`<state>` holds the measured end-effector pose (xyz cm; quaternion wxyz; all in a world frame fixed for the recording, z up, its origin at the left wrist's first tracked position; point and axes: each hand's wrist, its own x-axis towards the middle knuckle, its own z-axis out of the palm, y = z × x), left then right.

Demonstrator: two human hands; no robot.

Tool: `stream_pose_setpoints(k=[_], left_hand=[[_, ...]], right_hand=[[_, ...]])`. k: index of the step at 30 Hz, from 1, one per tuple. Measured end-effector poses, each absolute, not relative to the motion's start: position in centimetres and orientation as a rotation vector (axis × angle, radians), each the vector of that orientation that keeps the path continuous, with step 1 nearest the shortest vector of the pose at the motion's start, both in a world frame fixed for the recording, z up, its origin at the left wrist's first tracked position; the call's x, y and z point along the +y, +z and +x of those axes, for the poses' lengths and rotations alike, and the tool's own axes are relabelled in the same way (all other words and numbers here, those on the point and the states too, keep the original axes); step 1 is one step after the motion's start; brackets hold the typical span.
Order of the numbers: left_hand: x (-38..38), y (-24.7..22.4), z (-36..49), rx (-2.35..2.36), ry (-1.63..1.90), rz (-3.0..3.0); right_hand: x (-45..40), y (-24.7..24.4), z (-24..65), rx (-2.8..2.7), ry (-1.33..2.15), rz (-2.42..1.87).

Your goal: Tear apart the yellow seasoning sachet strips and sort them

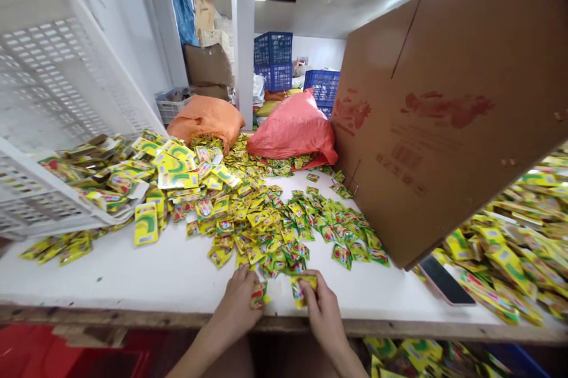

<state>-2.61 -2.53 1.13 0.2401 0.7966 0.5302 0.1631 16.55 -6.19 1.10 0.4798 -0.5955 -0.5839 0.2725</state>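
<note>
Near the front edge of the white table, my left hand (240, 297) is closed on a small green and red candy packet (259, 295). Across a short gap, my right hand (323, 304) pinches a yellow candy packet (298, 290) between thumb and fingers. Just beyond both hands spreads a heap of loose small packets (257, 218), yellow toward the left and greener toward the right. Flat yellow cartons (146, 223) are piled at the left, some spilling from a tipped white plastic crate (84, 203).
A large brown cardboard box (426, 100) leans at the right, beside a phone (446, 280) and more yellow cartons (501, 254). Orange (206, 115) and red (295, 126) sacks lie open behind the heap. Blue crates (273, 58) are stacked beyond. The wooden table edge (155, 317) runs in front.
</note>
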Motion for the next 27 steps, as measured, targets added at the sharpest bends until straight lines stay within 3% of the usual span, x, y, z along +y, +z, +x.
stream_pose_setpoints(k=[4,8,16,27], left_hand=[[-3.3,0.8,-0.9,1.567,0.549,2.229],[-3.7,0.6,0.3,1.7,0.705,2.304],[-3.8,0.6,0.9,1.858,0.696,2.306],[-3.6,0.4,0.7,1.777,0.712,2.267]], right_hand=[[-5.0,2.7,14.1,-1.204,0.673,-1.453],[-4.2,2.3,13.1,-1.273,0.545,-1.586],[-4.6,1.6,13.0,-1.479,0.276,-1.576],[-3.9,3.1,15.1,-1.586,0.787,-1.36]])
